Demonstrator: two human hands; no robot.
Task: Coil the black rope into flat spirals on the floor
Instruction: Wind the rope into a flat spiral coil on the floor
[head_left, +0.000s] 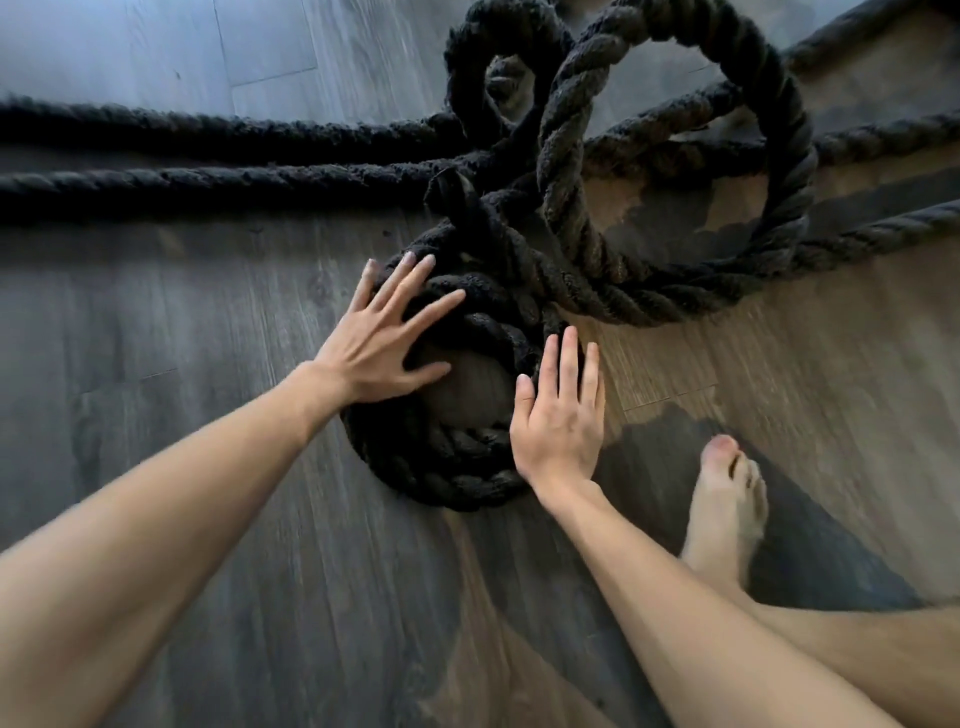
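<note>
Two bare hands are what I see working a thick black rope (675, 171) on a grey wood-plank floor (182, 312). Nearest me, part of the rope lies wound into a small coil (447, 462) of stacked turns, with a patch of bare floor showing through its centre. My left hand (379, 343) lies on the coil's upper left arc, fingers straight and fanned apart, pressing down on the turns without curling round them. My right hand (561, 415) is flat as well, fingers straight and close together, set against the coil's right edge where rope meets floor. Beyond the coil, the rope rises into a large open loop (769, 156) to the upper right, and a smaller, tighter loop (498, 67) sits behind it near the top edge. Two long runs of the rope stretch off to the left side by side, and more strands lead off to the right. A bare foot (727, 499) rests on the floor to the right of my right hand, apart from the coil.
</note>
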